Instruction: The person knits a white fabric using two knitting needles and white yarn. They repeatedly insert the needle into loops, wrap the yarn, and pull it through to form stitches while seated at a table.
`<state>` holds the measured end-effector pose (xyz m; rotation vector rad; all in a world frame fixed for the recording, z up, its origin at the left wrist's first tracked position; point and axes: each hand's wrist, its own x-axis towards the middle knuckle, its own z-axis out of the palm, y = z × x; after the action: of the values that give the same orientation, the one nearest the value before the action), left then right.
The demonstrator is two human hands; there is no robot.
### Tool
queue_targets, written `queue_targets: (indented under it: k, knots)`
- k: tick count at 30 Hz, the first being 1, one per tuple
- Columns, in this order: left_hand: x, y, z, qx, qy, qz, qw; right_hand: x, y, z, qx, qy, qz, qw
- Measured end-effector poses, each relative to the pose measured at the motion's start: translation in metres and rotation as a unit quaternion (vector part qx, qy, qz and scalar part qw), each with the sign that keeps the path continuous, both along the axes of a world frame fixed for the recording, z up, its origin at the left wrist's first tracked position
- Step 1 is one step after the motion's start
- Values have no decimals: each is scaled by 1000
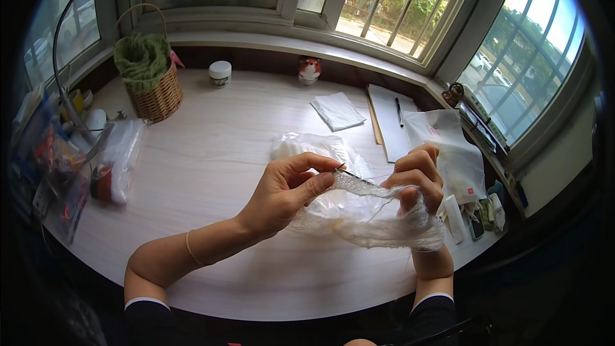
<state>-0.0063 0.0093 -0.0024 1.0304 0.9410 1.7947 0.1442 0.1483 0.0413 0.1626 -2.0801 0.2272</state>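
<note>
White fuzzy knitting (353,185) stretches between my hands above the table. My left hand (288,192) pinches its left end between thumb and forefinger, where a dark, thin knitting needle (358,176) shows its tip. Stitches run along the needle towards my right hand (417,178), whose curled fingers grip the other end of the work. From there a loose fold of the white knit (394,233) drapes below the right hand and back leftwards. A thin strand of yarn crosses between the two layers. Behind the work lies a clear plastic bag (319,146) holding white yarn.
A wicker basket (156,101) with green fuzzy material stands back left, near a white-lidded jar (220,74) and a fox figurine (309,71). A folded white cloth (338,111), a pen (399,112) on paper and a white pouch (447,154) lie right. Plastic packets (117,163) crowd the left edge.
</note>
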Motion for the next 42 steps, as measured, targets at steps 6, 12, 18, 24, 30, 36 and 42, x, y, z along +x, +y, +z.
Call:
queue_targets:
  k: [6,12,18,24,30,36,42]
  knots:
    - [2,0,-1,9,-12,-19,1000,-3,0,-5,-5,-11,16,1000]
    - [9,1,-12,27,89,-6,996,-9,-3,-2,86,-91,-33,992]
    - [13,0,-17,-5,163,-41,986,-20,0,-10,-23,-262,110,958]
    - [-2,3,-14,-25,-36,-70,997,-2,4,-1,87,-87,-12,992]
    - [-8,1,-5,-14,-44,-47,998,-5,2,-5,68,-53,0,996]
    - [0,1,-1,43,43,56,997,-4,-3,-4,66,-56,-31,996]
    - [0,0,-1,55,90,33,994,-3,-5,-2,80,-57,-52,994]
